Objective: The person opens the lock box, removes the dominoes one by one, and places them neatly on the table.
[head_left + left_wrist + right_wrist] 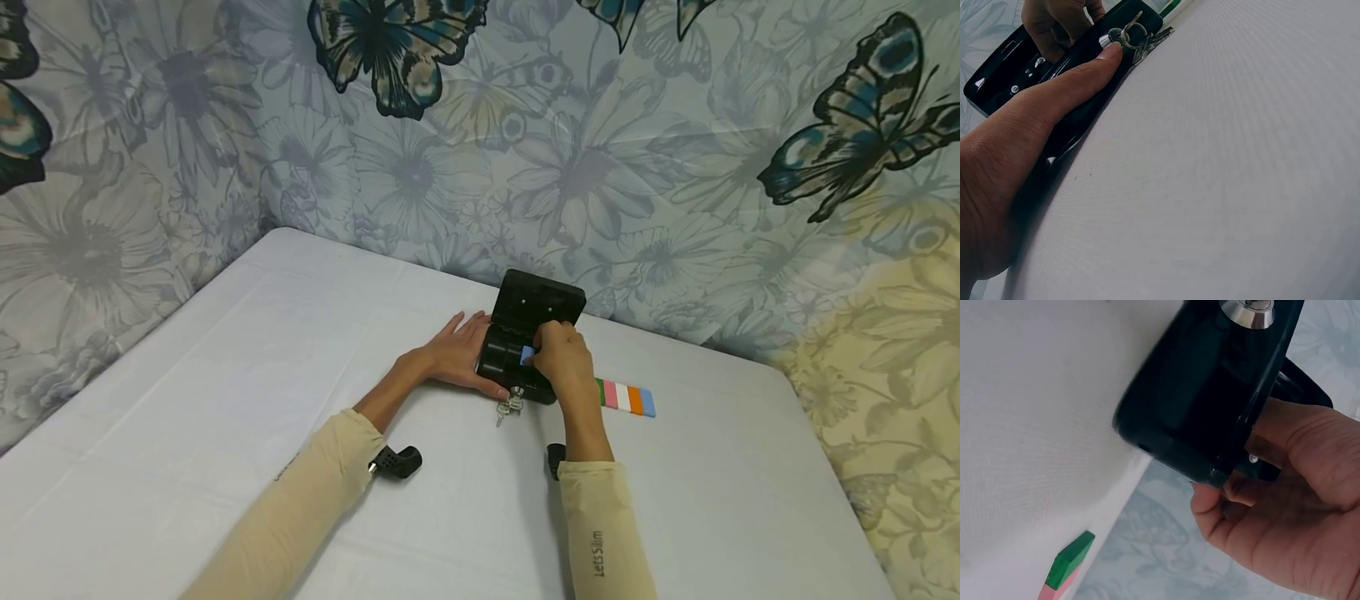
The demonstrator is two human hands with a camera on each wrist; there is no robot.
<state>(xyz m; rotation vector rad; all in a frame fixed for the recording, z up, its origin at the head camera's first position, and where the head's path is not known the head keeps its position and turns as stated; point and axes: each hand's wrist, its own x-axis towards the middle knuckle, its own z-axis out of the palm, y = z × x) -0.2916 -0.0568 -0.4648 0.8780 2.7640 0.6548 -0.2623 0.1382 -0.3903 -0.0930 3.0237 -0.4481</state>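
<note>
A black cash box (495, 354) stands on the white table with its lid (536, 300) raised. Keys (512, 406) on a ring hang from the lock at its front. My left hand (459, 354) rests against the box's left side, fingers stretched out; its thumb lies along the front, the tip by the lock in the left wrist view. Inside the box, my right hand (562, 354) pinches a light blue block (528, 355) between bent fingers. In the right wrist view, the box wall hides those fingertips and the block.
Right of the box lies a row of flat coloured blocks (624, 397): green, pink, white, orange and blue. A flowered cloth with butterflies (420, 175) hangs behind the table. Black wrist camera mounts (399, 462) stick out from both sleeves.
</note>
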